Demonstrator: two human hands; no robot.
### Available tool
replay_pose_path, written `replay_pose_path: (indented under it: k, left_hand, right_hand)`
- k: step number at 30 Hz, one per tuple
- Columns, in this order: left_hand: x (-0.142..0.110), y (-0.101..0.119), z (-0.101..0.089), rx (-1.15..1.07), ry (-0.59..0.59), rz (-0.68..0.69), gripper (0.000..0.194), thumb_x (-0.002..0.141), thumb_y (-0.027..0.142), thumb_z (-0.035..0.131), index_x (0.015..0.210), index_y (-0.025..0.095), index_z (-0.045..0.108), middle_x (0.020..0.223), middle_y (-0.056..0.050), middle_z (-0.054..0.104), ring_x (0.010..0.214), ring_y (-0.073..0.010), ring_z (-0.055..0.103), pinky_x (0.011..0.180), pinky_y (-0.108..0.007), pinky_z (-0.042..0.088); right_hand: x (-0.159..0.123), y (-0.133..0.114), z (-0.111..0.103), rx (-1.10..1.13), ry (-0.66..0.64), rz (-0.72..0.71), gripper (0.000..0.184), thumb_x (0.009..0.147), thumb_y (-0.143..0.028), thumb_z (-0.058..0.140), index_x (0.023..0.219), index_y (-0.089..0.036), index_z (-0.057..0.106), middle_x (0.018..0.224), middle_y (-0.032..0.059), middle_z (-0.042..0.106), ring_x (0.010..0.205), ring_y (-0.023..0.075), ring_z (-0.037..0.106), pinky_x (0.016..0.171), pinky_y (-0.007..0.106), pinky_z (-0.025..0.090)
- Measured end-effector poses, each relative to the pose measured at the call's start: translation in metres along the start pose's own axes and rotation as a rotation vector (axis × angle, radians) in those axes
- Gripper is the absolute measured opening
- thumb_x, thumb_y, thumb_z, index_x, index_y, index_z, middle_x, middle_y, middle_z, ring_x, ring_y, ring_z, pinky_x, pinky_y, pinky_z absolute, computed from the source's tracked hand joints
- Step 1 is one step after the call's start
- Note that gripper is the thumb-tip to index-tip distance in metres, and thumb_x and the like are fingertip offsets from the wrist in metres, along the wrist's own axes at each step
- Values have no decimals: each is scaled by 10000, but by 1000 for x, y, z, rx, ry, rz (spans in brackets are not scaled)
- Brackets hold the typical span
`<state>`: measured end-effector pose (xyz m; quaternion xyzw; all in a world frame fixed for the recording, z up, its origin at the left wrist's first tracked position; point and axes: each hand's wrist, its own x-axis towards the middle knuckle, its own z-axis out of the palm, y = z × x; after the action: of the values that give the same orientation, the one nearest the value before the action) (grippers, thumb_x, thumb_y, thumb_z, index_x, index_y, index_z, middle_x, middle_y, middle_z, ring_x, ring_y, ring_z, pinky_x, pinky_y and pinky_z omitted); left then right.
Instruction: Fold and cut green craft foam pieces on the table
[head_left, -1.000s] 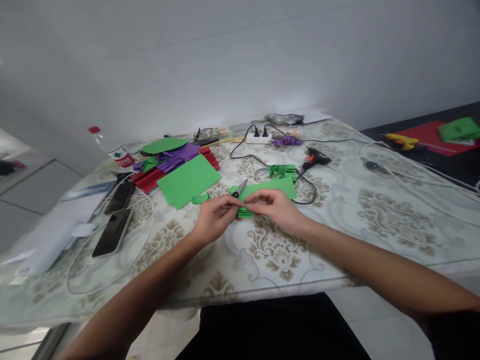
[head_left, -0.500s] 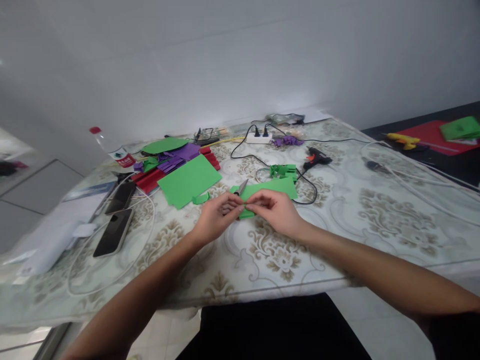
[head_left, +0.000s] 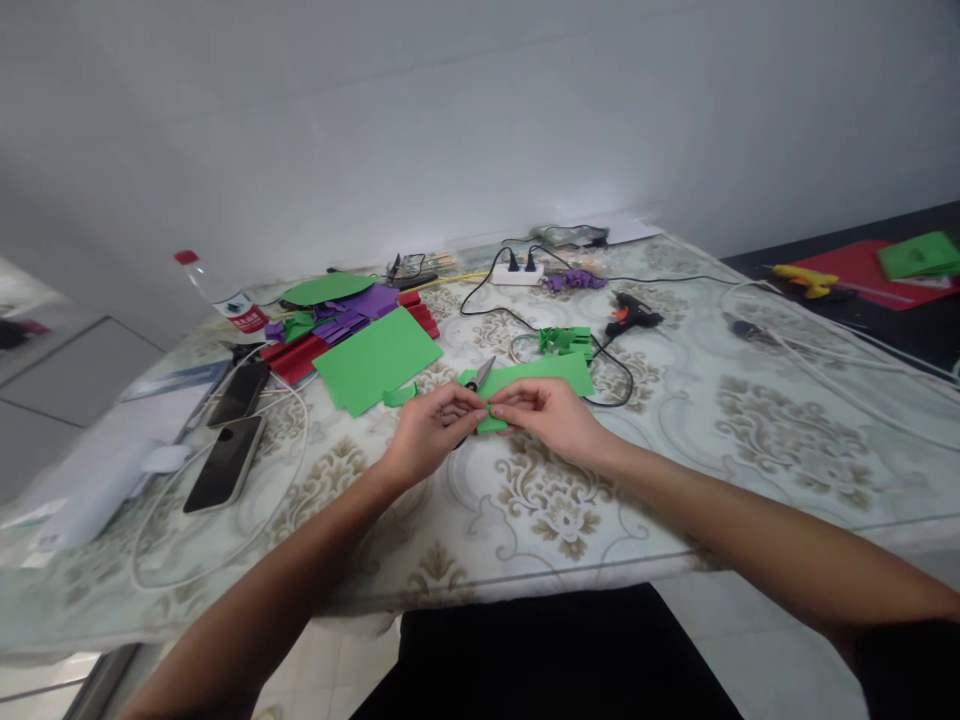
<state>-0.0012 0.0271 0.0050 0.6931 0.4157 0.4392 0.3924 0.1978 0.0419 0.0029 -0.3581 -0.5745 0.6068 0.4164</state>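
Between my fingertips is a small piece of green paper, pinched from both sides. My left hand grips its left edge with thumb and fingers, and my right hand does the same at the right. A pair of scissors lies by my left hand, blades pointing away; its handles are partly hidden under that hand. Just beyond my fingers a green paper strip rests on the table, partly covered by my right hand. A curled green scrap lies to the left of my left hand.
A large green sheet lies by purple paper strips and red paper. Two phones, a bottle and a white cable stand or lie left. A black glue gun and power strip are beyond.
Both hands keep their pinch on the small green paper, with only slight finger movement. Its lower part now looks smoother and a little shorter. The view has shifted slightly.
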Motion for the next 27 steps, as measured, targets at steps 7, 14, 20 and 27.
replay_pose_path:
  k: [7,14,20,27]
  left_hand:
    - [0,0,-2,37,-11,-6,80,831,229,673,883,181,709,815,-38,731,745,-154,706,679,-241,560]
    - [-3,7,-7,221,-100,123,257,804,97,565,1018,178,681,801,-32,713,717,-148,698,698,-254,541]
    - [-5,12,-8,410,-112,321,290,794,134,640,1076,200,641,956,-65,709,803,-174,696,779,-307,544]
    - [-3,8,-8,445,-57,378,197,858,241,673,1049,196,653,948,-71,715,748,-155,672,741,-297,540]
  right_hand:
    - [1,0,-1,-7,36,-41,294,673,-380,837,858,-171,745,777,28,735,686,157,678,646,284,579]
    - [2,0,-3,-76,74,-67,104,735,-247,703,795,-189,764,736,7,716,670,152,655,658,289,563]
    - [-1,-6,-4,-52,61,-60,147,732,-267,731,840,-183,783,754,18,741,699,163,669,702,296,538]
    - [-4,-6,-1,46,-9,-2,320,651,-270,844,944,-174,759,789,36,767,752,195,725,734,317,562]
